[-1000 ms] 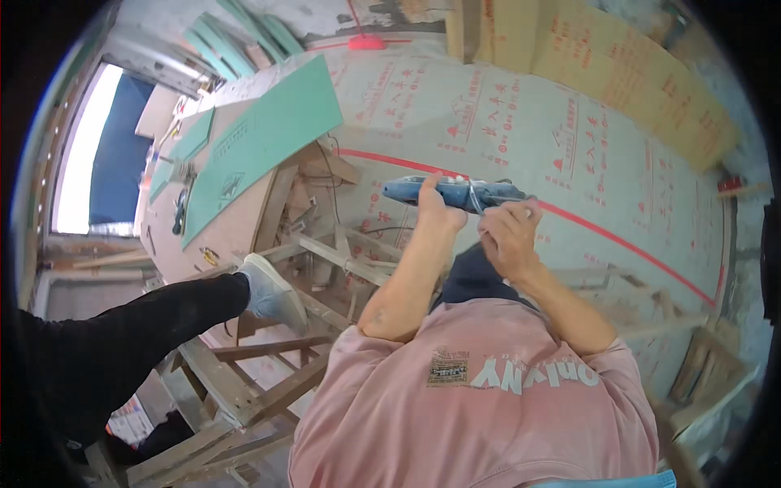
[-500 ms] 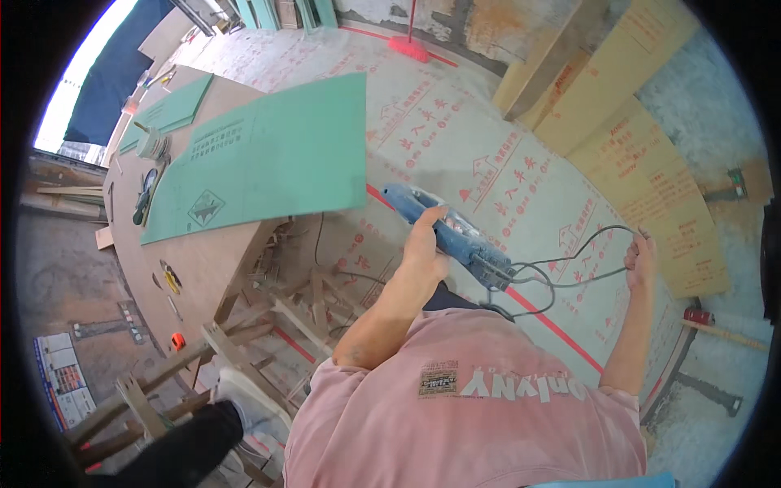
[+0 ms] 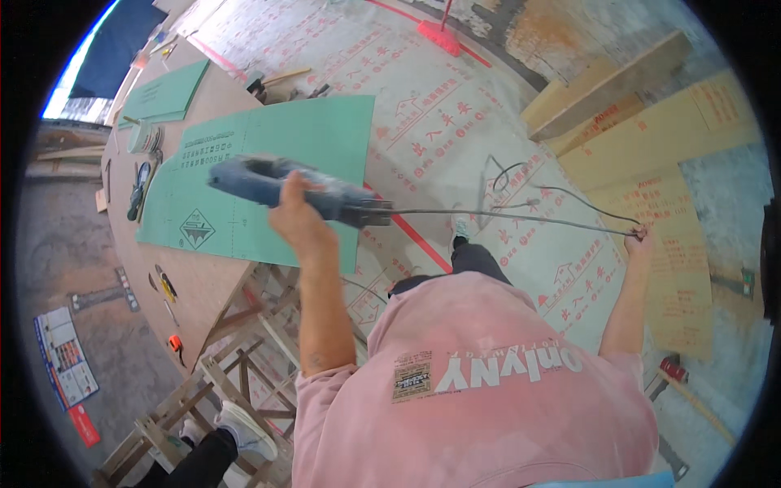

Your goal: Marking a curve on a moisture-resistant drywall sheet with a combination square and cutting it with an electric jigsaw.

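My left hand (image 3: 303, 221) is closed round the grip of a dusty blue corded power tool (image 3: 254, 180), a long body with a handle opening. In the picture the tool lies over the large green board (image 3: 244, 138); whether they touch I cannot tell. Out to the right, my right hand (image 3: 639, 237) pinches the tool's dark power cord (image 3: 521, 217), which is pulled nearly straight between tool and hand. More of the cord loops beyond. The board lies on a brown worktable (image 3: 191, 313) and sticks out past its right edge.
Smaller green boards (image 3: 167, 93), a white tub (image 3: 145, 138), yellow-handled pliers (image 3: 167, 285) and an orange tape measure (image 3: 175, 343) are on the table. Another person's shoe (image 3: 246, 429) shows by wooden trestles (image 3: 213, 376). Yellow sheets (image 3: 679, 211) and a pink broom (image 3: 439, 38) are at right.
My left hand has carried the tool leftward from over the floor to over the green board. The cord has drawn straighter, and the other person's leg has shifted down.
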`<act>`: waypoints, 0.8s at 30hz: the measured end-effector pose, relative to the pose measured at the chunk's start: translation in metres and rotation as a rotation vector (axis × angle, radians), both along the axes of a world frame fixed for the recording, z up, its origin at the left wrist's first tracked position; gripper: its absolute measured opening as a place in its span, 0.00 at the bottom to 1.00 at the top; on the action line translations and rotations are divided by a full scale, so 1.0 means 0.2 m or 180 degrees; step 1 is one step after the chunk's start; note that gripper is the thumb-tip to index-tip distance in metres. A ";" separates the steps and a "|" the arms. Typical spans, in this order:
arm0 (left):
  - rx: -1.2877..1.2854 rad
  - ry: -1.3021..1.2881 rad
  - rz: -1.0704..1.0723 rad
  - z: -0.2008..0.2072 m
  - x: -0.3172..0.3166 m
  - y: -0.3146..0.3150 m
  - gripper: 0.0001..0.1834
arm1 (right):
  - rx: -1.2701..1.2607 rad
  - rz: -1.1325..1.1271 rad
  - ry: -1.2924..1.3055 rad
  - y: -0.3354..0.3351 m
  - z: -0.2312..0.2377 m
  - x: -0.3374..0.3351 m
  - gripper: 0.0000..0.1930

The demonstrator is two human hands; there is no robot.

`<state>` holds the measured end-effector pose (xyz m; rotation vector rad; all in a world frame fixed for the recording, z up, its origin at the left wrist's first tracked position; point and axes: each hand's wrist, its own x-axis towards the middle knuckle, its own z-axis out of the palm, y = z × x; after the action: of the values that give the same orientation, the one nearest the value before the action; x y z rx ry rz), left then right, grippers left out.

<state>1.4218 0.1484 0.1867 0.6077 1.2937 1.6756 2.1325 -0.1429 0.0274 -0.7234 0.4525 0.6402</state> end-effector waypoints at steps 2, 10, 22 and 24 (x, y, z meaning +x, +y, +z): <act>-0.0230 0.0628 0.0332 0.00 -0.17 0.06 0.06 | -0.0089 0.0112 0.0050 0.33 -0.02 0.00 0.15; -0.1557 0.2977 0.0623 0.02 -0.63 0.43 0.08 | -0.0203 0.0640 -0.0283 1.16 -0.01 0.95 0.13; -0.3503 0.5451 -0.0077 -0.41 -1.04 0.81 0.21 | -0.2162 0.2941 -0.1277 1.53 0.41 0.64 0.12; -0.3668 0.5709 -0.0501 -0.49 -1.08 0.83 0.19 | -0.3525 0.3793 -0.1832 1.62 0.55 0.30 0.04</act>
<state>1.2053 0.3148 0.0884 1.3807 2.8080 -0.4143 2.1922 0.1808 0.1375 -2.2303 -0.2940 1.2229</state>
